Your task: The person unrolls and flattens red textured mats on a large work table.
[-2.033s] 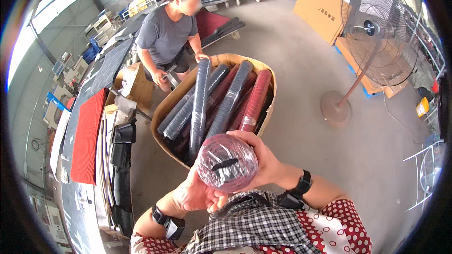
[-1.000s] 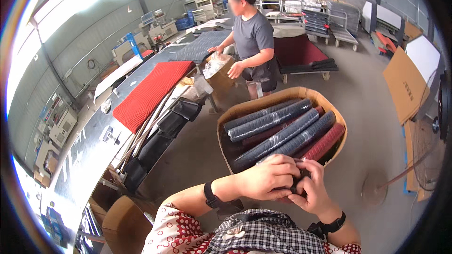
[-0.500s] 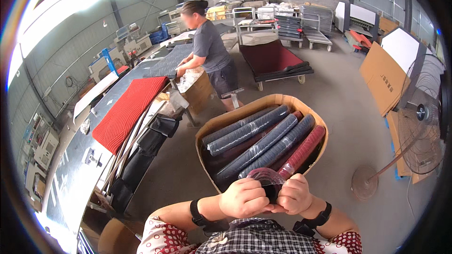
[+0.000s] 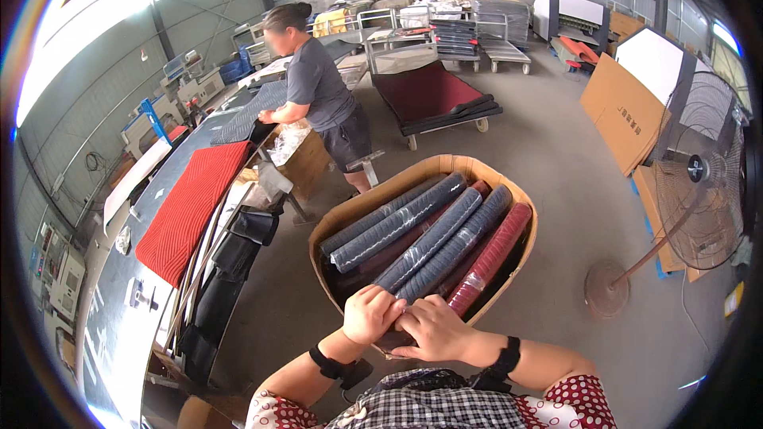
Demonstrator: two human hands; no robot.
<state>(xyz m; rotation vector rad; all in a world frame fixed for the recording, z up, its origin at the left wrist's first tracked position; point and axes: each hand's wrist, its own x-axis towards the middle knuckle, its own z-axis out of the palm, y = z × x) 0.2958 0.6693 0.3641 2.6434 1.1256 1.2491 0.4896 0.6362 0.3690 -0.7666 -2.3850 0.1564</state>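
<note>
Dark reddish roll [image 4: 393, 340] at the lower centre of the frame, by the near edge of a large cardboard box [image 4: 520, 183], only a sliver of it showing under the hands; the left hand [image 4: 370, 314] and the right hand [image 4: 429, 330] meet over its end, fingers of both curled in tight around it, the right thumb lying underneath; how far the fingertips reach in I cannot tell, as the knuckles hide them.

Just beyond, in the box, blue-grey rolls [image 4: 429, 242] in shiny clear wrap lie slanting side by side, with a brighter red roll [image 4: 491, 260] along the right side; darker reddish ones show between and beneath them.

To the left, a long tabletop [image 4: 111, 310] carries a red ribbed mat [image 4: 195, 214] and, farther up, a grey patterned mat [image 4: 246, 115]; a person in a grey shirt [image 4: 316, 83] leans over that one, both hands at its edge; dark folded pieces [image 4: 222, 270] hang along the tabletop's near side.

A low cart with a dark red sheet [image 4: 433, 95] stands at upper centre; a cardboard panel [image 4: 624, 115] and a standing fan [image 4: 699, 183] are at the right.
</note>
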